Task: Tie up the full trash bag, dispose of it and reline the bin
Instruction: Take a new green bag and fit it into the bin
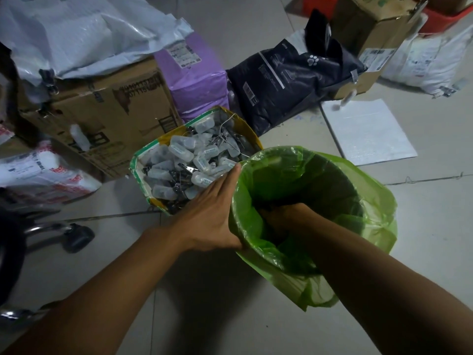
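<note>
My left hand (pixel 215 213) is flat against the outside of the bin, fingers straight and together, pressing the green bag (pixel 358 208) against the rim at about 9 o'clock. The fingertips point up toward 12. My right hand (pixel 279 216) is down inside the bin, pushed into the liner near the 8 o'clock side. The fingers look curled into the plastic, but it's dark in there and I honestly can't tell if they're gripping it or just shoving it down.

The green bag is already in the bin, its top folded over the rim all the way round, with loose plastic hanging down the outside at 3 and 6 o'clock. The bin itself sits on the tile floor (pixel 204 316), lower middle-right of what I see.

Just beside the bin at 10 o'clock, touching my left fingertips or close to it, is an open box (pixel 153 160) with a green and yellow edge, stuffed with small clear plastic cases and metal clips. Beyond that, at 11 o'clock, a big cardboard box (pixel 107 111) with a grey plastic mailer (pixel 76 34) draped on top. At 12 there's a purple package (pixel 197 80) and a dark bag with a paw print (pixel 294 80). At 1 o'clock, a white sheet (pixel 368 129) lies flat on the floor. A chair wheel (pixel 76 237) sits off at 9 o'clock.
</note>
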`<state>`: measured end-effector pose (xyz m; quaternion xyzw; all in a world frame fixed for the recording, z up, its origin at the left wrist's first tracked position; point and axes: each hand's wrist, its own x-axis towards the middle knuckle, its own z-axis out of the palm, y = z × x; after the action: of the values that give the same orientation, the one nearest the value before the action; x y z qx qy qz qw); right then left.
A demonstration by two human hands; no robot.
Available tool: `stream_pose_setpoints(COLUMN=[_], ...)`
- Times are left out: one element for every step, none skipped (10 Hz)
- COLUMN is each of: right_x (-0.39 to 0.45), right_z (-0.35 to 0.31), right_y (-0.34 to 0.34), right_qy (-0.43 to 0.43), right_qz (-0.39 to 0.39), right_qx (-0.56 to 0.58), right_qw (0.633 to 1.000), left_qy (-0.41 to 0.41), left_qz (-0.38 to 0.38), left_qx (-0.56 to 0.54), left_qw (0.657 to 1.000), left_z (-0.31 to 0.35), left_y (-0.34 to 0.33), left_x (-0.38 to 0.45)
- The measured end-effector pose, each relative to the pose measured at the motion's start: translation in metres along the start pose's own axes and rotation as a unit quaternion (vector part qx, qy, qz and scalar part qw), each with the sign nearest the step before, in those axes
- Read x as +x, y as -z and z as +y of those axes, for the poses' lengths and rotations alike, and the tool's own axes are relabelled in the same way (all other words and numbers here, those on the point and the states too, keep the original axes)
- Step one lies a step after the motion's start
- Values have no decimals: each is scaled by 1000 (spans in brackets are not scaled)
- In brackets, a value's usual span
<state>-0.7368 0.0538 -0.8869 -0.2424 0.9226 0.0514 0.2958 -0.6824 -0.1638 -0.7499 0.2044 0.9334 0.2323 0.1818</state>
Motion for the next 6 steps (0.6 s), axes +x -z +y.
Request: stream_pose_setpoints(right_x=[1,3,-7,-19,-22,-21], right_z=[-6,-12,-13,-7,-14,-29], right_y=[-3,7,33,54,61,57], right_qy=[15,45,2,22,70,102], right_qz=[-3,-44,-115,-157,-212,-260], right_qx=[-27,-10,67,58,108,122], right_qw=[1000,998,991,986,969,952], left_qy=[-6,-11,-8,-2,-4,-4], left_qz=[9,12,8,-4,-4,-6], left_qx=[0,2,1,11,2,4], left_qw=[1000,1000,1000,1000,1000,1000], left_z=[3,5,5,6,8,7], left_y=[-2,-2,-2,-4,-5,-4], left_x=[0,-2,-3,-4,-4,-3])
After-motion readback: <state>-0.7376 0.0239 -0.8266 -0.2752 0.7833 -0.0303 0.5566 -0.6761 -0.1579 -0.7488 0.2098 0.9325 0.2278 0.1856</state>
